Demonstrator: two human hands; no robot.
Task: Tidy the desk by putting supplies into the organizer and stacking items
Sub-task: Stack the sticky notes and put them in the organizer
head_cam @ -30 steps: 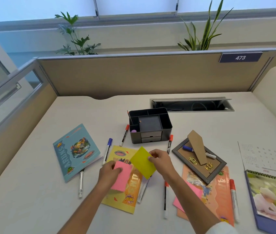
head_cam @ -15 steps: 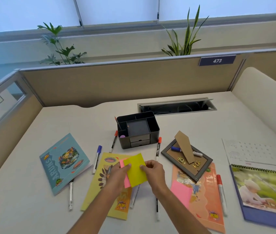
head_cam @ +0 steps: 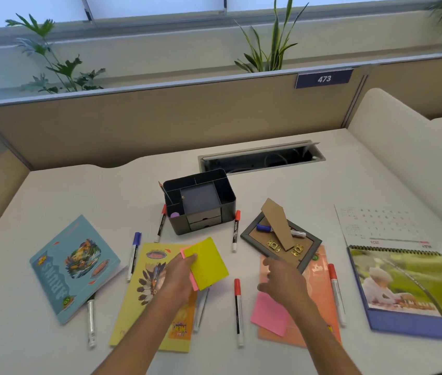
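Head: left hand (head_cam: 176, 280) holds notes (head_cam: 207, 263)

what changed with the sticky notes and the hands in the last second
The yellow sticky pad was laid onto the pink pad; the left hand now holds both. The right hand let go and moved right, over the orange booklet. Organizer and markers stayed put.

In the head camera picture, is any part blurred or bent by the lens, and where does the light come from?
Head view: the right hand is smeared by motion, while the left hand holding the yellow note is sharper. The partition edge curves, a wide-angle effect. Daylight comes from the windows behind; shadows on the desk are soft.
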